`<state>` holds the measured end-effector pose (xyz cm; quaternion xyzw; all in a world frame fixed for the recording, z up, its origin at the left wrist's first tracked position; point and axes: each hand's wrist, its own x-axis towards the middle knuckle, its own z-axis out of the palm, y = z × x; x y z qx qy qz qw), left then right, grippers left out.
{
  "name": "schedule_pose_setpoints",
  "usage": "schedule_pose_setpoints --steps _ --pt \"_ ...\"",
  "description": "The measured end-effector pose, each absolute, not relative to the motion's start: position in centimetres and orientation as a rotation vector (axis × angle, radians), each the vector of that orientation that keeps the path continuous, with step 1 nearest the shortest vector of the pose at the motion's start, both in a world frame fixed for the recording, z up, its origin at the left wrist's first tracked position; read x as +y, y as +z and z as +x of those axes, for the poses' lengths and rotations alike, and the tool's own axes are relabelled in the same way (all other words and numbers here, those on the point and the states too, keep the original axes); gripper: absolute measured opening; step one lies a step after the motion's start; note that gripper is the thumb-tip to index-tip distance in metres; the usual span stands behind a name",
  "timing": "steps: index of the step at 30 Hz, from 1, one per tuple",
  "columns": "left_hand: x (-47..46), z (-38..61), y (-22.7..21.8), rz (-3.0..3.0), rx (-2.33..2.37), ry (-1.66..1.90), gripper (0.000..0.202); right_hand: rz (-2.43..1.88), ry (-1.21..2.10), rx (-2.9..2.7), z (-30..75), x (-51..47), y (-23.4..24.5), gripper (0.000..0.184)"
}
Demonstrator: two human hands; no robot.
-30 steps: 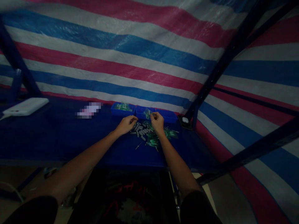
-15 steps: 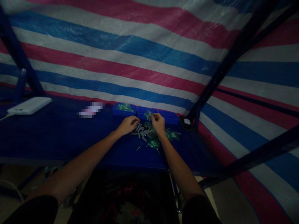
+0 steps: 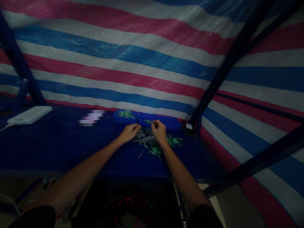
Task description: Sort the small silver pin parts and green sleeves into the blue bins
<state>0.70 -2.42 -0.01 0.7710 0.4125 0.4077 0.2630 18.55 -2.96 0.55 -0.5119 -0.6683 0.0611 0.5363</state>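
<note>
My left hand (image 3: pixel 129 132) is closed at the left side of a heap of small grey metal cylinders (image 3: pixel 143 136), its fingertips pinched together; whatever they hold is too small and dark to make out. My right hand (image 3: pixel 159 130) pinches a small green plastic packet (image 3: pixel 148 121) in front of the middle blue bin (image 3: pixel 144 116). Below the right hand lie more green plastic packets (image 3: pixel 155 149), with thin metal pins (image 3: pixel 141 154) scattered around them. Several green packets (image 3: pixel 124 113) fill the left blue bin (image 3: pixel 125 120).
A third blue bin (image 3: pixel 171 123) stands at the right end of the row. A white power bank (image 3: pixel 30 115) with a cable lies far left, and a blurred-out item (image 3: pixel 92 118) nearer. A small white case (image 3: pixel 189 126) rests by the right blue post (image 3: pixel 201 107). Striped sheeting closes off the back.
The packet at my right hand, upright and spread before, now appears flatter and narrower. The left hand has shifted slightly left. The whole view has tilted up a little.
</note>
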Motion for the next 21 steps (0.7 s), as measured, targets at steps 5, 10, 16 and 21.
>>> schedule_pose_setpoints --steps 5,10,16,21 --pt "-2.2 0.7 0.5 1.522 1.014 1.174 0.043 -1.089 -0.031 -1.847 17.3 -4.1 0.7 0.013" --pt "-2.0 -0.3 1.6 1.329 0.936 1.187 0.026 -0.949 -0.040 -1.954 16.5 -4.8 1.1 0.013" --pt "1.9 -3.2 4.1 1.242 1.188 1.533 0.011 -1.046 0.033 -1.865 17.0 -4.4 1.1 0.014" --pt "6.4 -4.8 5.0 1.533 1.429 1.390 0.009 -1.169 -0.050 -1.673 20.9 -3.5 2.7 0.020"
